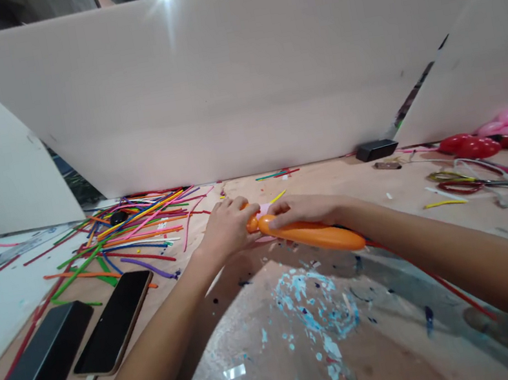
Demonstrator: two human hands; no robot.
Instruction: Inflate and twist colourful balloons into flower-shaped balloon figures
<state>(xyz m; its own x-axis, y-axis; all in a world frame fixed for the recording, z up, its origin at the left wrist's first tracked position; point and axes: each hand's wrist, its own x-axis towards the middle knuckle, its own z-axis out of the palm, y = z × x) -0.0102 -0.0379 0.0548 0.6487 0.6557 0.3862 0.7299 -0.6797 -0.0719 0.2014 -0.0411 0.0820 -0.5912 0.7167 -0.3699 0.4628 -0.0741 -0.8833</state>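
Note:
An orange modelling balloon (321,235) stretches across the middle of the head view, its long inflated part slanting down to the right. My left hand (229,226) is closed around the small bubble at its left end. With bent fingers, my right hand (299,210) grips the balloon just right of the twist between bubble and long part. Both hands are close together above the table. Something pale pink lies behind the balloon between the hands, partly hidden. The right fingertips are only partly visible.
Several uninflated balloons (144,235) lie heaped at left, near a phone (114,322) and a dark box-like object (41,360). Scissors (466,184) and red balloons (468,146) are at right. A white panel (216,85) stands behind; blue flecks (316,303) mark the table.

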